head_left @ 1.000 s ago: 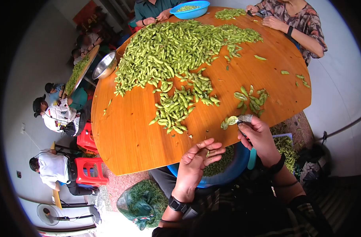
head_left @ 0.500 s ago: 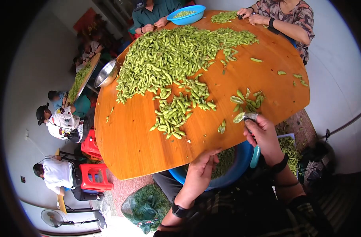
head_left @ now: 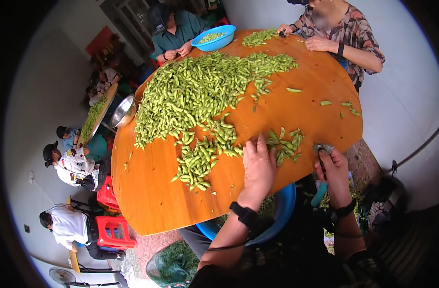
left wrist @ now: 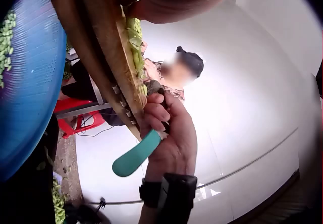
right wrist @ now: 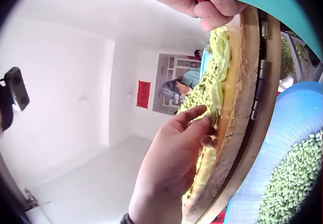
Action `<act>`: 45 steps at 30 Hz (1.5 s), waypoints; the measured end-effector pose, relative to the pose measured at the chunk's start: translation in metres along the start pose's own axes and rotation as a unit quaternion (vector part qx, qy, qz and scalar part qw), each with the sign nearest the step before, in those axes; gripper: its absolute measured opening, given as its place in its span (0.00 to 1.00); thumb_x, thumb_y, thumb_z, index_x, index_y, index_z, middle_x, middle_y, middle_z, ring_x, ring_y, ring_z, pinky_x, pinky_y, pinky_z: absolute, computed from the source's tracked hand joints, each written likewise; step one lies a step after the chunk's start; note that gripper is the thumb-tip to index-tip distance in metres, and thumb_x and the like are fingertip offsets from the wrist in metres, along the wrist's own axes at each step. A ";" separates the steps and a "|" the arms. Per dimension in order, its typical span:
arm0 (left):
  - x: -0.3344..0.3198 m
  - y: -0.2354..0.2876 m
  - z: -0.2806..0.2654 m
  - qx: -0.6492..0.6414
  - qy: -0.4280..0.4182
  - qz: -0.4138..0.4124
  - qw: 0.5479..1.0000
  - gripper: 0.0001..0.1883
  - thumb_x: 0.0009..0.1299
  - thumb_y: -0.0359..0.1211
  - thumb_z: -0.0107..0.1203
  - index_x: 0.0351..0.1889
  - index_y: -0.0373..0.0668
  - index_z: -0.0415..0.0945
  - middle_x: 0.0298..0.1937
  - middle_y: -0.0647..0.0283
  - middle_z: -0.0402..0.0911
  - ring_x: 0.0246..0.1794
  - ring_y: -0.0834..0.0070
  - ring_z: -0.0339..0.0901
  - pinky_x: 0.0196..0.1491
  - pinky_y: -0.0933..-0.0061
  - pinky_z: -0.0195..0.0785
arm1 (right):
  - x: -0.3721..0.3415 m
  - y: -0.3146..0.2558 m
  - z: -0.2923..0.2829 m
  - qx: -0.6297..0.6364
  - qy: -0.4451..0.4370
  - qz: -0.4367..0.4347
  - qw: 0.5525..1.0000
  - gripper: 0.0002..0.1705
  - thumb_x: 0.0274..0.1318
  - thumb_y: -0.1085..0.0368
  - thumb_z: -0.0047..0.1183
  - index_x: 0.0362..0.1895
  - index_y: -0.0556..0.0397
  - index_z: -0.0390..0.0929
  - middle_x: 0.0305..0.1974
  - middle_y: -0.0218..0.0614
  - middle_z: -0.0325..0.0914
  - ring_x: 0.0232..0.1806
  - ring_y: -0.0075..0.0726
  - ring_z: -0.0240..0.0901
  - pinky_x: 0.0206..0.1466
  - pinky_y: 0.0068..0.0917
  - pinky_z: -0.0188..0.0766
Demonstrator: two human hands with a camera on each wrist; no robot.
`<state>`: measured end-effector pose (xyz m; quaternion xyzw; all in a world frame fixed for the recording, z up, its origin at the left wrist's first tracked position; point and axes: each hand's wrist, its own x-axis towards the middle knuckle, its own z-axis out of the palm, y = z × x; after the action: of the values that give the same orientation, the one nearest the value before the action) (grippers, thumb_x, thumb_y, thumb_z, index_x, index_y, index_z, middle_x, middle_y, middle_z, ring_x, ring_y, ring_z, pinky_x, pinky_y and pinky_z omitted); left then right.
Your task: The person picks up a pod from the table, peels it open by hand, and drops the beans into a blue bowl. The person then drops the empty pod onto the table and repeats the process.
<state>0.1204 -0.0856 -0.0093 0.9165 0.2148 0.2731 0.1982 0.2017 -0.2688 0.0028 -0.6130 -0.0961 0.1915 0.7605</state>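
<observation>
In the head view my left hand (head_left: 258, 168) reaches over the table edge, its fingertips right at a small group of green soybean pods (head_left: 290, 144). The right wrist view shows its thumb and fingers bent close together beside the pods, with no pod clearly gripped. My right hand (head_left: 335, 175) grips a teal-handled tool (left wrist: 137, 154) just off the table's near right edge. The fingers cover much of the tool's dark part, and something grey shows at their tips. Below both hands, a blue basin (head_left: 287, 211) holds shelled beans (right wrist: 298, 183).
A large heap of pods (head_left: 190, 91) covers the far left of the wooden table (head_left: 152, 192). Two people sit across, near a light blue bowl (head_left: 224, 42). A metal bowl (head_left: 123, 111) stands at the left edge. Red stools (head_left: 113, 233) and a green net bag (head_left: 174, 264) are on the floor.
My left hand has gone from above the basin up to the small pod group. The right hand, with its tool, has moved right, away from the pod seen beside it earlier.
</observation>
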 end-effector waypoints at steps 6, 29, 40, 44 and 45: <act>0.015 0.026 0.055 0.017 0.018 0.062 0.998 0.31 0.71 0.40 0.53 0.66 0.30 0.60 0.65 0.44 0.64 0.61 0.49 0.64 0.64 0.54 0.59 | -0.019 -0.006 -0.041 -0.036 0.060 -0.022 0.997 0.11 0.70 0.64 0.44 0.32 0.51 0.72 0.17 0.24 0.68 0.11 0.13 0.55 0.14 0.15 0.48; -0.028 -0.065 -0.077 0.114 -0.020 0.012 0.993 0.15 0.62 0.21 0.50 0.48 0.37 0.76 0.44 0.49 0.77 0.43 0.53 0.78 0.44 0.56 0.75 | -0.047 -0.010 0.031 -0.126 -0.121 -0.043 0.984 0.10 0.68 0.69 0.44 0.48 0.56 0.75 0.23 0.27 0.73 0.16 0.15 0.63 0.18 0.15 0.58; -0.073 -0.038 -0.091 -0.319 -0.007 -0.133 0.938 0.11 0.66 0.21 0.59 0.47 0.33 0.80 0.34 0.62 0.80 0.31 0.81 0.80 0.34 0.81 0.73 | -0.039 0.004 0.106 -0.145 -0.340 0.051 0.928 0.09 0.68 0.68 0.44 0.44 0.59 0.75 0.27 0.28 0.75 0.19 0.15 0.68 0.20 0.17 0.64; -0.081 -0.037 -0.091 -0.339 0.006 -0.158 0.927 0.11 0.65 0.21 0.60 0.46 0.35 0.81 0.33 0.62 0.81 0.31 0.81 0.80 0.35 0.80 0.73 | -0.043 -0.001 0.108 -0.113 -0.348 0.075 0.928 0.09 0.67 0.69 0.45 0.32 0.58 0.72 0.22 0.28 0.74 0.17 0.16 0.68 0.18 0.18 0.62; -0.084 -0.040 -0.086 -0.324 0.010 -0.151 0.934 0.12 0.64 0.21 0.61 0.46 0.35 0.81 0.33 0.61 0.81 0.30 0.79 0.80 0.34 0.79 0.73 | -0.044 -0.001 0.107 -0.109 -0.352 0.093 0.925 0.09 0.67 0.69 0.45 0.33 0.58 0.73 0.23 0.27 0.74 0.17 0.16 0.68 0.18 0.17 0.62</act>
<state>-0.0050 -0.0735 0.0028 0.7569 0.2526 0.3037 0.5207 0.1212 -0.1910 0.0319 -0.5919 -0.3205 0.4525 0.5850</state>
